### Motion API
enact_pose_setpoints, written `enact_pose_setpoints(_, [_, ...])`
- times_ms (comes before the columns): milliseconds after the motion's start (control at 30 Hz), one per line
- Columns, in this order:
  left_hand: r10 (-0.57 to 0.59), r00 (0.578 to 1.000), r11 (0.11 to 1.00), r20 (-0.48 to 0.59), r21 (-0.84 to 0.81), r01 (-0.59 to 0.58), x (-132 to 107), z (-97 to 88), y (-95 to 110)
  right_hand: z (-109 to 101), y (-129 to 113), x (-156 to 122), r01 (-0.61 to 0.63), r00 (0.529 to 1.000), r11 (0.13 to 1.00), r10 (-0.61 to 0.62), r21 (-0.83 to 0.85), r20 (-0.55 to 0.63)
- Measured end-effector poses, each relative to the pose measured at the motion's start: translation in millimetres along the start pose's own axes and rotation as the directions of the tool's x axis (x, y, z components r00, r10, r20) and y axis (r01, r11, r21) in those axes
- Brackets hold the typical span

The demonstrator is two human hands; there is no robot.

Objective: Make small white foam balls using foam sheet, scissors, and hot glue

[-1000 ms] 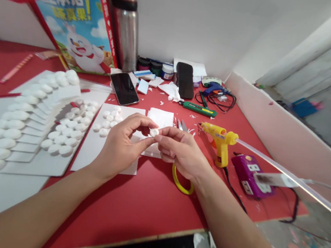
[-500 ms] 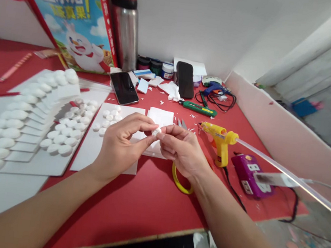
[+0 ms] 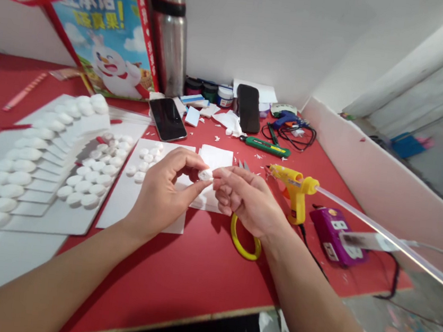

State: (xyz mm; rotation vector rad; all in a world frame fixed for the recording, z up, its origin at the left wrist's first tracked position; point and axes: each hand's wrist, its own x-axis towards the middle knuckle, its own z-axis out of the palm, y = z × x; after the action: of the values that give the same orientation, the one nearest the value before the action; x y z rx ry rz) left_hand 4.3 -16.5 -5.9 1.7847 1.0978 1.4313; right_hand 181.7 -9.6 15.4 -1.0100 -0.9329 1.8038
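Observation:
Between thumb and fingers, my left hand (image 3: 171, 189) pinches a small white round piece (image 3: 205, 174) with a wrinkled face, held above the table. My right hand (image 3: 248, 195) has thumb and forefinger pressed together at the piece's right edge, its other fingers curled in. Beneath them lies a stack of white sheets (image 3: 216, 157). Left of that, small white discs (image 3: 141, 166) rest on a white board (image 3: 114, 210). Scissors with a yellow handle (image 3: 244, 255) lie below my right hand, partly covered by it.
Rows of white ovals (image 3: 15, 178) and smaller discs (image 3: 91, 177) cover boards at left. A yellow glue gun (image 3: 297, 188) with a long clear stick, a purple power block (image 3: 331, 234) and a green cutter (image 3: 267, 147) lie right. Phones (image 3: 166, 119) and a steel flask (image 3: 169, 43) stand behind.
The white piece has turned so that more of its wrinkled face shows in my left fingers. My right fingers have shifted slightly to its right edge.

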Motion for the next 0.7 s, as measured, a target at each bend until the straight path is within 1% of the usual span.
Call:
enact_pose_setpoints(167, [0.025,1.0,0.992,0.016,0.122,-0.027,1.2,-2.2,-3.5,-0.4,1.7,-0.2,-0.017,1.0,0.998,0.016,-0.054,-0.023])
enact_pose_setpoints(333, [0.049,0.995,0.981,0.087,0.185,-0.065,1.7,-1.6,0.4,3.3,5.5,0.6,-0.031,0.999,0.991,0.027,-0.13,-0.033])
enact_pose_setpoints(433, [0.059,0.991,0.977,0.12,0.196,-0.082,1.7,-0.6,3.2,3.2,6.1,1.3,-0.008,0.998,0.987,-0.001,-0.158,-0.057])
enact_pose_setpoints(533, [0.06,0.989,0.979,0.136,0.186,-0.085,1.2,-0.2,3.8,1.2,6.2,2.0,0.009,0.998,0.989,-0.018,-0.15,-0.059])
enact_pose_setpoints(700, [0.032,0.989,0.981,0.142,0.184,-0.058,0.5,-1.9,3.7,-0.9,4.5,1.7,-0.058,0.998,0.991,0.056,-0.123,-0.025])
